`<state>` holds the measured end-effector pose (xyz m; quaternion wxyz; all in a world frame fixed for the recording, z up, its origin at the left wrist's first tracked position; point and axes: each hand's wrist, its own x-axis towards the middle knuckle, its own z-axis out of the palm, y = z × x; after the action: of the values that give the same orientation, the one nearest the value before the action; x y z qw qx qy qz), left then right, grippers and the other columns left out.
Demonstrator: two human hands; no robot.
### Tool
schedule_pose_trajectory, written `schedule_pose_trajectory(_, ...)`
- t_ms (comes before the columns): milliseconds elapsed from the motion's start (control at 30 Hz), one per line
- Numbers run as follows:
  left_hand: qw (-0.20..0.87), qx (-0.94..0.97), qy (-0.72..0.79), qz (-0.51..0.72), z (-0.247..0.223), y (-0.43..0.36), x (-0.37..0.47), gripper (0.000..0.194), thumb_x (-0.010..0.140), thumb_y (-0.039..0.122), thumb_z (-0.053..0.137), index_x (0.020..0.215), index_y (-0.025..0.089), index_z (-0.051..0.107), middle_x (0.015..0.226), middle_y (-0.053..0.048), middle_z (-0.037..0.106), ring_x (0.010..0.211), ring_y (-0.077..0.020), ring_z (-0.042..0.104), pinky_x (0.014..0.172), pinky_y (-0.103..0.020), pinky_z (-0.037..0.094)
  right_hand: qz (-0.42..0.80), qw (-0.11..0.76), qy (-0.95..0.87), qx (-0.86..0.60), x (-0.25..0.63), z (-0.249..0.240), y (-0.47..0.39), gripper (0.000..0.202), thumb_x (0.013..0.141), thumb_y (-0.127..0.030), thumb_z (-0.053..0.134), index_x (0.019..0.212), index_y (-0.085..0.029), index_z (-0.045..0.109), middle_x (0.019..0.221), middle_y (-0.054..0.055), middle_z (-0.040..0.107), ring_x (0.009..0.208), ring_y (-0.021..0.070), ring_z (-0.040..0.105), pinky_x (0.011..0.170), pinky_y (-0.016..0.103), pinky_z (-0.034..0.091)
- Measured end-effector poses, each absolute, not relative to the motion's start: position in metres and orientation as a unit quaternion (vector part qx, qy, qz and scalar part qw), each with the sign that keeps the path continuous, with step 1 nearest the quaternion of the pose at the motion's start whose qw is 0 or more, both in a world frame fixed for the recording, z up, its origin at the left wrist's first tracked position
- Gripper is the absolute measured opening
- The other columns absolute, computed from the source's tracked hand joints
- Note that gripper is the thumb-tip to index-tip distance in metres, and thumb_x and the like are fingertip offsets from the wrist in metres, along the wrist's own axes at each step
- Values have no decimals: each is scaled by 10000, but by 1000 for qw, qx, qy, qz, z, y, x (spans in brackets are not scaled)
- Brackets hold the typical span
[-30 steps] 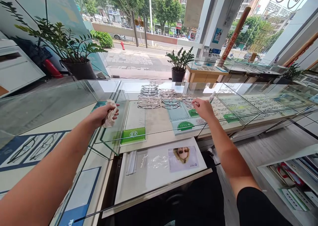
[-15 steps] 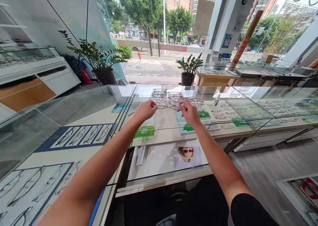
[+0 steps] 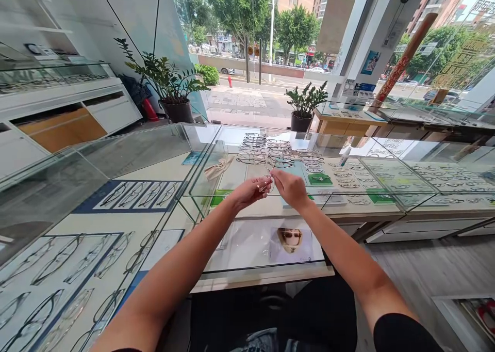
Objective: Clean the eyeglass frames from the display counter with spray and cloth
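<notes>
Left hand (image 3: 253,191) pinching thin-rimmed eyeglasses (image 3: 264,188), mid-frame, above the glass display counter (image 3: 247,215). Right hand (image 3: 291,188) just beside it, thumb and fingertips together, apparently pinching the upper end of the same pair; exact contact too small to tell. Cloth (image 3: 217,169) left of centre on the counter, in neither hand. Rows of eyeglasses (image 3: 253,150) upper centre. Step in hand, judged: two-handed handling of one pair. Next move likely calls for a light, steady grip on thin parts.
</notes>
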<state>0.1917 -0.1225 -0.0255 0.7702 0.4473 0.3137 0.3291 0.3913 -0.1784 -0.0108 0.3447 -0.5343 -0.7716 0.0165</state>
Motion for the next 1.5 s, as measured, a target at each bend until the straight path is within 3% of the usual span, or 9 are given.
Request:
schedule_pose_trajectory(100,721,488,313,379,-23,-124,192,546,644,540,1071,893,152,779,829,-46,741,691,-102,599,671,-246,491,54,460,-716,-521,388,-9,-172,301,1094,-384,513,1301,-266,697,1069,81,855,848,239,757,775,352,537)
schedule_pose_trajectory(233,618,574,320,430,-21,-126,198,626,645,696,1009,842,155,762,750,-44,745,658,-121,593,654,-273,478,282,568,-592,-498,388,-17,-167,312,963,-538,669,1058,-246,724,921,58,806,787,211,721,703,336,546)
schedule_pose_trajectory(367,559,621,313,451,-23,-130,202,606,707,729,948,841,166,770,732,-41,745,636,-128,589,645,-293,499,440,553,-545,-451,391,-23,-169,385,821,-602,822,970,-248,793,888,49,805,801,201,695,707,333,535)
schedule_pose_trajectory(567,532,623,336,464,-30,-135,203,563,744,695,923,899,171,788,753,-55,775,663,-152,657,658,-296,526,470,568,-524,-427,392,-23,-172,331,772,-563,898,863,-249,844,860,40,783,819,193,628,779,359,515)
schedule_pose_trajectory(833,513,652,334,448,-30,-128,197,488,788,646,892,893,180,788,791,-61,784,716,-171,681,685,-303,533,556,568,-465,-390,396,-25,-171,297,703,-488,957,809,-245,822,875,32,782,858,184,642,812,346,501)
schedule_pose_trajectory(1167,353,667,421,503,-33,-103,174,412,879,619,754,928,213,800,891,-66,771,778,-190,620,715,-320,482,606,513,-485,-366,419,-17,-168,218,744,-394,887,731,-233,741,874,48,777,904,198,670,816,335,490)
schedule_pose_trajectory(1333,325,661,436,517,-33,-98,166,391,900,593,732,947,212,808,944,-75,799,793,-199,628,721,-330,495,627,493,-487,-357,422,-16,-167,211,739,-374,847,693,-224,706,816,52,759,851,200,658,780,335,472)
schedule_pose_trajectory(1500,291,671,453,510,-32,-97,163,344,945,545,710,969,212,791,998,-86,804,892,-233,671,821,-368,541,650,459,-491,-355,423,-14,-168,264,771,-399,905,757,-224,708,905,63,805,906,203,689,816,337,497)
